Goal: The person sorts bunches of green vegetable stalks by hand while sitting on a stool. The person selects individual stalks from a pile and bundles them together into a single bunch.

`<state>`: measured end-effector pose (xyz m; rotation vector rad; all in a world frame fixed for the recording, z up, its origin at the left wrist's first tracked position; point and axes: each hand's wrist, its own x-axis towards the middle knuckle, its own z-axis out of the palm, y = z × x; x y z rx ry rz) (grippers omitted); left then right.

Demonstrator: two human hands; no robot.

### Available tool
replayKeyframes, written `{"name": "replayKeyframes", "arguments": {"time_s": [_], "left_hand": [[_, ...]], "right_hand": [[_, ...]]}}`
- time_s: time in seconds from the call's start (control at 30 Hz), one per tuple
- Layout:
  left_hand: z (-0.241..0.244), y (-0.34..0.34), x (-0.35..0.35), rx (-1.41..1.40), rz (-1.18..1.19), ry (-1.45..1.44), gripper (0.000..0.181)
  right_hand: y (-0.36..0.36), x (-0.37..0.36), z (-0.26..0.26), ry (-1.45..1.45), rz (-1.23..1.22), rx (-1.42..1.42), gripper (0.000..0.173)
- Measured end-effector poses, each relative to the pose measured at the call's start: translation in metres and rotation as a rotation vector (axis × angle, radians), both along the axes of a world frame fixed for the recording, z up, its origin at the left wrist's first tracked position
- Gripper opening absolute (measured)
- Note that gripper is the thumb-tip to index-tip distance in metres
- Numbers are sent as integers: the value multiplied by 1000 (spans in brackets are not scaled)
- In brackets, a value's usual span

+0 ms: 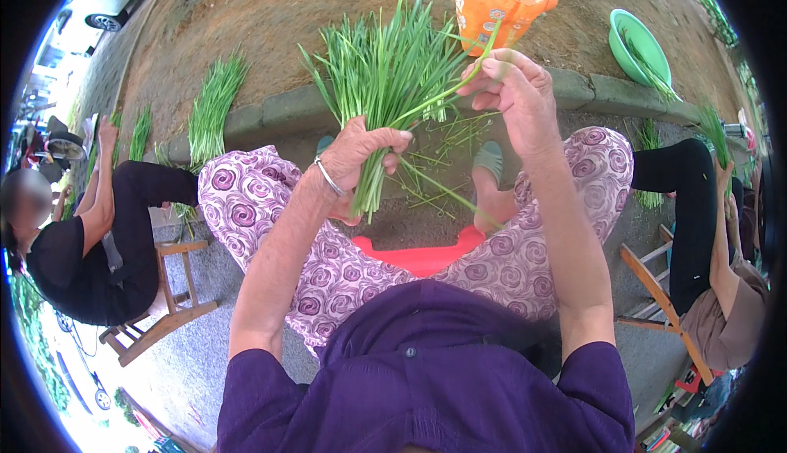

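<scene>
My left hand (356,155), with a bracelet at its wrist, is closed around the pale stalks of a bunch of long green leafy stems, seemingly garlic chives (372,84). Their leaf tips fan out away from me. My right hand (513,87) is raised to the right of the bunch and pinches a single green stalk (452,91) between thumb and fingers. This stalk runs down to my left hand, and a thin stem sticks out below that hand towards my right knee. Loose thin stems (442,164) lie scattered on the ground between my feet.
A stone kerb (295,108) crosses ahead, with another chive bunch (215,108) on it. Beyond stand an orange bag (501,7) and a green basin (639,50). People sit on both sides, near a wooden chair (175,305). A red stool (418,259) is beneath me.
</scene>
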<state>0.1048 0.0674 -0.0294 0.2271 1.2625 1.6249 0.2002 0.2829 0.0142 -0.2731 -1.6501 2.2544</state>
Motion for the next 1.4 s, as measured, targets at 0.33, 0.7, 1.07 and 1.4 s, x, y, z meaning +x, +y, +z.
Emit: {"name": "replayKeyframes", "arguments": {"time_s": [0.33, 0.7, 1.07, 1.4], "left_hand": [[-9, -2, -11, 66, -3, -182, 35], [-3, -2, -8, 68, 121, -53, 39], [0, -1, -6, 139, 2, -6, 39], [7, -4, -5, 211, -77, -94, 43]], "right_hand": [[7, 2, 3, 3, -11, 20, 17], [14, 6, 5, 31, -8, 26, 19], [17, 10, 9, 67, 37, -32, 19], [22, 13, 10, 78, 194, -129, 21]]}}
